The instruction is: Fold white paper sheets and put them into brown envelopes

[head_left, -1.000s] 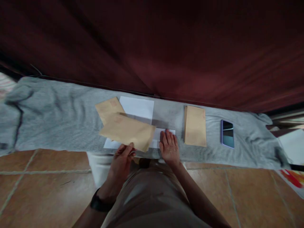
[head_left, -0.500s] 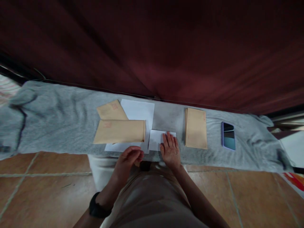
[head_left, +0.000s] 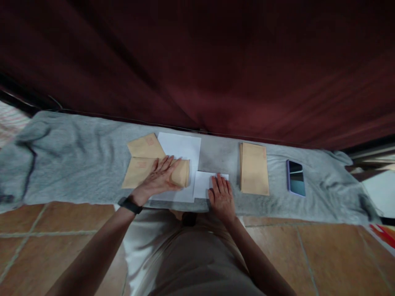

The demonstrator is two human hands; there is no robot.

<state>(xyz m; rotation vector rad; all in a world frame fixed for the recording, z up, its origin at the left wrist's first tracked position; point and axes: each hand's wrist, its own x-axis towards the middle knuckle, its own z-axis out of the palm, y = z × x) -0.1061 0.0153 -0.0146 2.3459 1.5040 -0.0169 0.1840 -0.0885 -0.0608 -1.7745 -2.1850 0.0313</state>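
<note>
My left hand (head_left: 160, 177) lies flat, fingers spread, on a brown envelope (head_left: 138, 172) that rests on a grey cloth (head_left: 77, 164). A second brown envelope (head_left: 144, 145) peeks out behind it, both partly over a white sheet (head_left: 182, 148). My right hand (head_left: 221, 195) rests flat with fingers stretched out on a smaller folded white paper (head_left: 202, 183). A black watch sits on my left wrist.
A stack of brown envelopes (head_left: 254, 168) lies to the right of my right hand, and a purple phone (head_left: 296, 177) lies further right. A dark red curtain (head_left: 216, 61) hangs behind the cloth. Brown floor tiles (head_left: 339, 255) spread below.
My left hand set the brown envelope down on the cloth, drew back, then reached forward and pressed flat on it. The right hand stayed on the folded paper.
</note>
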